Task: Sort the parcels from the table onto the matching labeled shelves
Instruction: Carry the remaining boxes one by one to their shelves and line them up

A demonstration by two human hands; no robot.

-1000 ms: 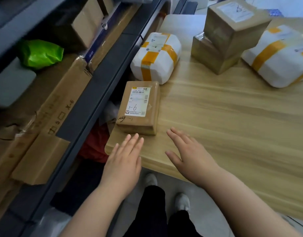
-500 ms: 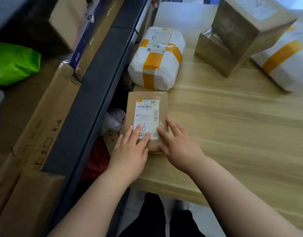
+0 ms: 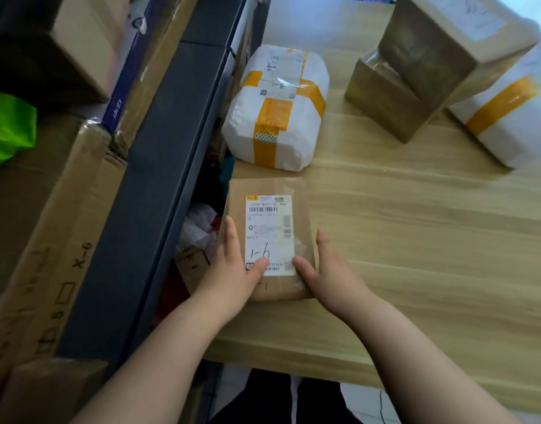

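A flat brown parcel (image 3: 270, 206) with a white label marked "1-6" lies at the near left corner of the wooden table (image 3: 416, 240). My left hand (image 3: 232, 270) grips its left near edge, thumb on the label. My right hand (image 3: 327, 270) grips its right near edge, thumb on the label's corner. Behind it sits a white bag parcel (image 3: 278, 108) with yellow tape, marked "1-8".
Two stacked brown boxes (image 3: 422, 65) and another white taped parcel (image 3: 507, 111) stand at the back right. A dark shelf rail (image 3: 159, 179) runs along the left; behind it lie cardboard boxes (image 3: 64, 209) and a green bag (image 3: 9, 130).
Both hands reached forward from the table's near edge onto the brown parcel and now grip its two sides. The view moved closer.
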